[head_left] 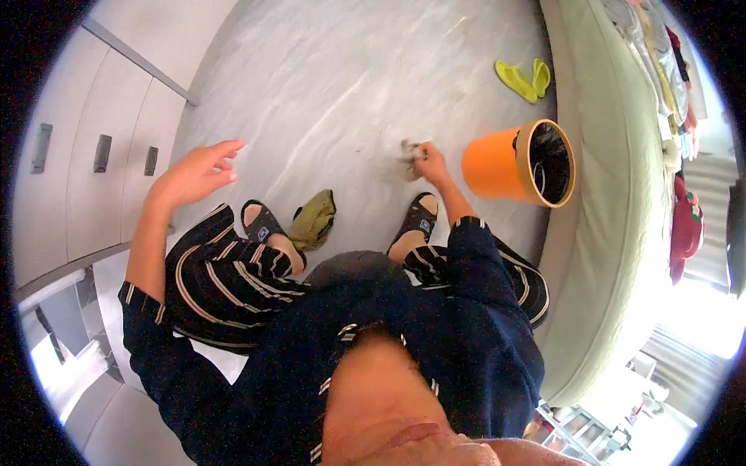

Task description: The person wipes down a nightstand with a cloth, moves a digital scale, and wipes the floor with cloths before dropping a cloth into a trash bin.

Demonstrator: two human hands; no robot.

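Note:
My right hand (433,165) is low over the grey floor, its fingers closed round a crumpled grey-white wad (412,152). Motion blur hides whether the wad is cloth or paper. Held out on the other side, my left hand (200,172) has its fingers apart and nothing in it; the drawer fronts are nearest to it. An orange bin (491,165) lined with a black bag stands just right of my right hand. Between my slippered feet lies a bunched olive-green cloth (313,220).
White drawers (116,147) with dark handles run along the left. At the right is a bed with a pale green cover (602,194) and piled clothes (660,62). Yellow-green slippers (517,81) lie beside it. My dark slippers (263,224) rest on the floor (311,85).

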